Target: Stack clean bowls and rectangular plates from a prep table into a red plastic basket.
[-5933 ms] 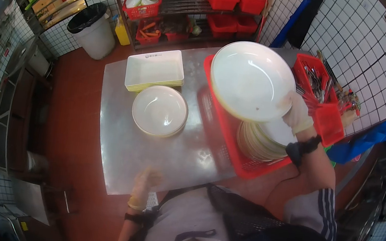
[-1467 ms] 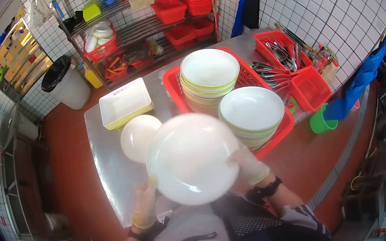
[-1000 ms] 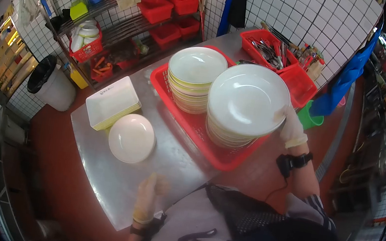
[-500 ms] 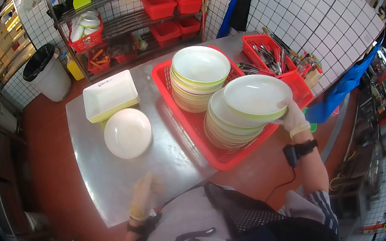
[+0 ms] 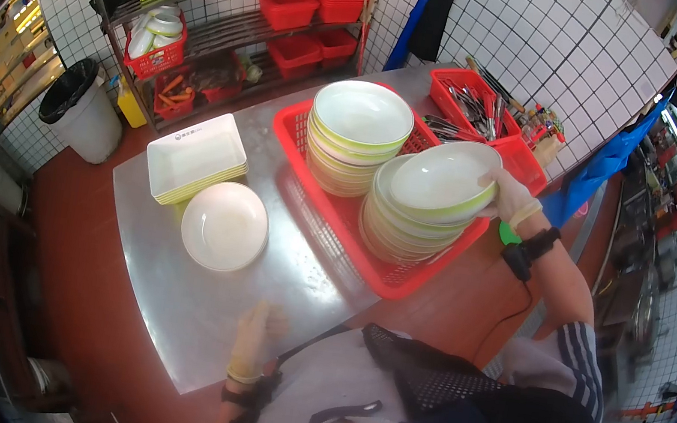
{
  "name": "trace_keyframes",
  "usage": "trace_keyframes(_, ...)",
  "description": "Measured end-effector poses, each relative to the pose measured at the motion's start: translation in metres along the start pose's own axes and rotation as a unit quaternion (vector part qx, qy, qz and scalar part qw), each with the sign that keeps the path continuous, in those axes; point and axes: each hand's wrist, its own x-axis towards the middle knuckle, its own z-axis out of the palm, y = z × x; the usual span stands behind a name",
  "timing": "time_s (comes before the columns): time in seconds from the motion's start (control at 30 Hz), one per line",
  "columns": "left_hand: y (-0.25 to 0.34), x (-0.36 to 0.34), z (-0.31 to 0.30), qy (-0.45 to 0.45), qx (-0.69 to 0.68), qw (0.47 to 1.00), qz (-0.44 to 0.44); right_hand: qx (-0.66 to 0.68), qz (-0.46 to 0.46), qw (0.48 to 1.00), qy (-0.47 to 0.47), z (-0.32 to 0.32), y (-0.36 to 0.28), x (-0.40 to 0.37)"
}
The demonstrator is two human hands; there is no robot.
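Observation:
My right hand (image 5: 515,202), in a thin glove, grips the right rim of a white bowl with a green outer edge (image 5: 445,181). That bowl tilts over a stack of similar bowls (image 5: 408,243) inside a red plastic basket (image 5: 328,226). Left of this stack, a taller stack of bowls (image 5: 361,115) stands in the same basket. My left hand (image 5: 258,340), gloved and a little blurred, hovers over the near edge of the metal table (image 5: 170,300) with its fingers loosely apart and nothing in them. Beyond it a single white bowl (image 5: 224,226) rests on the table.
Stacked rectangular white dishes (image 5: 197,155) sit beside the single bowl. A red bin of cutlery (image 5: 474,105) is at the table's back right. Behind stands a metal shelf (image 5: 219,17) with red baskets (image 5: 286,7). A lined trash bin (image 5: 83,119) stands on the floor at left.
The bowl in my right hand has tipped, its right side rising and its left side lowering toward the stack. My left hand stays in nearly the same place. The view has shifted slightly.

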Motion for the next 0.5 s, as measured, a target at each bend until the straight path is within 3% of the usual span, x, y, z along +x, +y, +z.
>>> trace_keyframes(0.1,0.004,-0.002,-0.002,0.004,-0.01,1.0,-0.012,-0.012,0.002,1.0,-0.016,-0.024,0.013,0.022)
trace_keyframes(0.17,0.007,-0.008,-0.004,0.002,-0.008,1.0,0.0,-0.215,-0.116,0.969,-0.031,-0.045,0.03,0.043)
trace_keyframes(0.27,0.001,-0.011,-0.007,0.008,-0.025,1.0,0.016,-0.298,-0.143,0.939,-0.093,-0.058,0.03,0.06)
trace_keyframes(0.3,0.0,-0.01,-0.009,0.01,-0.044,0.999,0.023,-0.202,-0.028,0.978,-0.052,-0.059,0.025,0.063)
trace_keyframes(0.47,-0.002,-0.004,-0.019,0.019,-0.015,1.0,-0.009,-0.18,-0.064,0.979,-0.068,-0.063,0.036,0.081)
trace_keyframes(0.5,-0.004,-0.003,-0.021,0.018,-0.021,1.0,-0.011,-0.244,-0.059,0.966,-0.056,-0.052,0.025,0.066)
